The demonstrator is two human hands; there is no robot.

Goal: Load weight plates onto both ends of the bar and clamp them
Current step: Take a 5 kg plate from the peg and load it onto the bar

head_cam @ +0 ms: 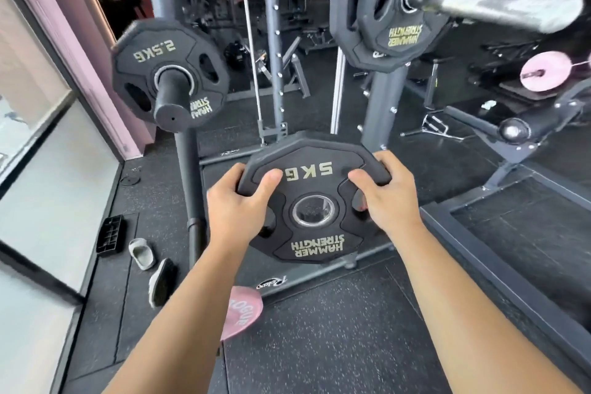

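The 5 kg plate looks like matt black rubber with gold lettering and a shiny metal ring round its bore. The 2.5 kg plate has the same matt finish, on a smooth dull black peg. The bar sleeve is scuffed bare metal. The floor is rough, speckled rubber matting.

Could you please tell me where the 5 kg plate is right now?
In the head view the 5KG plate sits low in the centre, held off the floor by the left hand and right hand, below and left of the loaded bar sleeve.
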